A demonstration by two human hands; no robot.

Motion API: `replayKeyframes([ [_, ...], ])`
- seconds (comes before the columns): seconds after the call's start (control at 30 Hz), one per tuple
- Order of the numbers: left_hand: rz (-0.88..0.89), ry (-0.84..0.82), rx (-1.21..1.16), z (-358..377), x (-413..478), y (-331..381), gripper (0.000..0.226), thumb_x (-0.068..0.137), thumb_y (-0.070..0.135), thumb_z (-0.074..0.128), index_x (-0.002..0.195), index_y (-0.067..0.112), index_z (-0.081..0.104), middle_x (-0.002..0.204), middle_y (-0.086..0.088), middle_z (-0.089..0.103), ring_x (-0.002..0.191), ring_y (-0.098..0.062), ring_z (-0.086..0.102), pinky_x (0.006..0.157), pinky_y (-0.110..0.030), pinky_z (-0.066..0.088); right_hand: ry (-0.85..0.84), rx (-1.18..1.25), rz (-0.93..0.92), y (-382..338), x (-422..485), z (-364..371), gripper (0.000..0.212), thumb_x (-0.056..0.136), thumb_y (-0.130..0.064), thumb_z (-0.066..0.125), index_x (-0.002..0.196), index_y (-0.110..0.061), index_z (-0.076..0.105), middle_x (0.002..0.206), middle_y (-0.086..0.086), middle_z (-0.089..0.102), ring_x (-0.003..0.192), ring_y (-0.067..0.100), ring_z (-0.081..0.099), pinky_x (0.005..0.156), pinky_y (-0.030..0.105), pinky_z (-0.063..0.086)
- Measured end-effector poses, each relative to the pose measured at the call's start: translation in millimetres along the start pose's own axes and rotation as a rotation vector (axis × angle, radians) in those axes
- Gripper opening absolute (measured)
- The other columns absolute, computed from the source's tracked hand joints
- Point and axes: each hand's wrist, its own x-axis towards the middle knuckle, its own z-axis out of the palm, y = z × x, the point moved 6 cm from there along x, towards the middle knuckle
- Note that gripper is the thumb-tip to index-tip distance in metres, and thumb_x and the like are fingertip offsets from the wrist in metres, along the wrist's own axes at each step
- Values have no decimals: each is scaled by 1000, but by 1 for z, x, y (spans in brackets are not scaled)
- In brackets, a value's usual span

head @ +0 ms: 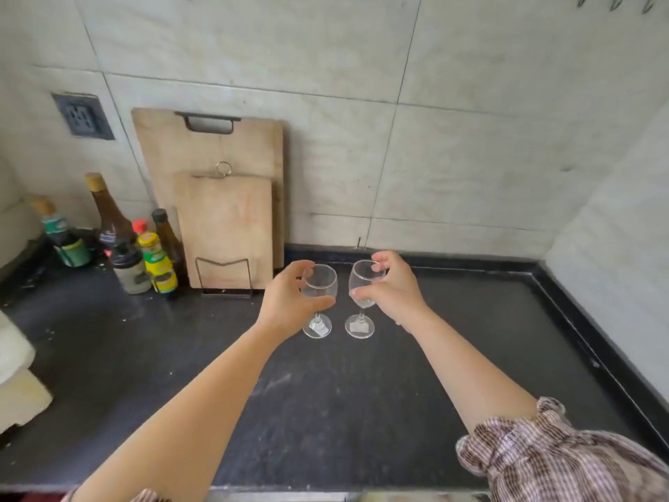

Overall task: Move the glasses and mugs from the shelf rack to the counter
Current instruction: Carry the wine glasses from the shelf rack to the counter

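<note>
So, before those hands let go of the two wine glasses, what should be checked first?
1. Left glass upright: ok, its stem stands straight.
2. Right glass upright: ok.
3. Both feet flat on the counter: cannot tell; they look set down, but a single view from above does not settle it.
4. Glasses apart from each other: ok, a gap shows between the bowls and between the feet.
5. Grip secure until release: ok, the left hand wraps its glass's bowl and the right hand holds its glass at the bowl and rim.
6. Clear of the cutting boards: ok, bare counter lies between.
</note>
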Motion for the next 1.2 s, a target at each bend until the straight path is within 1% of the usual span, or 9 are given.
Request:
replayKeyframes([
  [0.13, -89, 25, 23, 50, 65, -29, 58, 64, 21, 83, 113, 25, 53, 107, 10, 58, 93, -11, 56, 68, -16, 39, -49, -56, 43, 46, 83, -2, 73, 60, -15, 85, 122, -20, 48, 115, -3, 52, 96, 15, 55, 63, 12, 39],
  [0.23, -157, 40, 63, 79, 104, -50, 63, 65, 20, 82, 121, 22, 53, 112, 4, 61, 94, -10, 54, 76, -20, 41, -73, -106, 41, 76, 131, 1, 72, 60, -17, 86, 121, -21, 48, 114, -6, 53, 97, 15, 55, 74, 22, 39],
  [0.37, -210, 77, 104, 104, 149, -74, 65, 68, 20, 82, 125, 22, 51, 118, 1, 62, 96, -9, 52, 82, -24, 45, -80, -151, 51, 110, 179, 7, 70, 63, -17, 85, 121, -22, 48, 116, -7, 54, 101, 13, 52, 80, 24, 38],
  [0.53, -231, 74, 102, 122, 192, -98, 63, 67, 19, 81, 122, 25, 52, 102, 13, 57, 90, -6, 53, 67, -11, 38, -113, -158, 51, 138, 222, 22, 76, 67, -12, 83, 132, -21, 45, 131, -4, 54, 118, 15, 50, 93, 25, 39],
  [0.6, -225, 72, 104, 126, 207, -103, 60, 67, 18, 80, 119, 27, 53, 93, 22, 56, 83, 0, 55, 63, -7, 35, -128, -167, 31, 142, 236, 27, 77, 68, -10, 82, 135, -19, 44, 135, -3, 52, 123, 15, 48, 97, 26, 38],
  [0.7, -207, 69, 118, 130, 226, -107, 58, 67, 16, 80, 117, 27, 54, 86, 28, 53, 77, 13, 51, 58, -2, 36, -135, -174, 8, 144, 256, 32, 75, 68, -9, 82, 133, -18, 47, 134, -2, 53, 122, 16, 49, 95, 26, 39],
  [0.87, -194, 93, 145, 134, 250, -110, 60, 67, 15, 81, 119, 26, 55, 95, 19, 56, 77, 7, 52, 60, -2, 33, -145, -172, -24, 142, 280, 39, 76, 68, -9, 82, 135, -16, 46, 134, 1, 52, 122, 17, 50, 96, 26, 41],
  [1.03, -191, 95, 170, 138, 263, -115, 64, 68, 15, 81, 125, 23, 53, 115, 4, 64, 91, -4, 51, 65, -4, 33, -147, -183, -34, 143, 294, 43, 76, 68, -9, 82, 134, -15, 46, 134, 2, 52, 121, 18, 50, 93, 24, 39],
  [1.2, -203, 94, 177, 138, 268, -119, 67, 69, 17, 81, 129, 23, 50, 123, 0, 63, 98, -7, 53, 77, -18, 40, -170, -203, -35, 148, 299, 45, 76, 67, -8, 82, 134, -15, 46, 134, 3, 53, 122, 19, 49, 95, 25, 39],
])
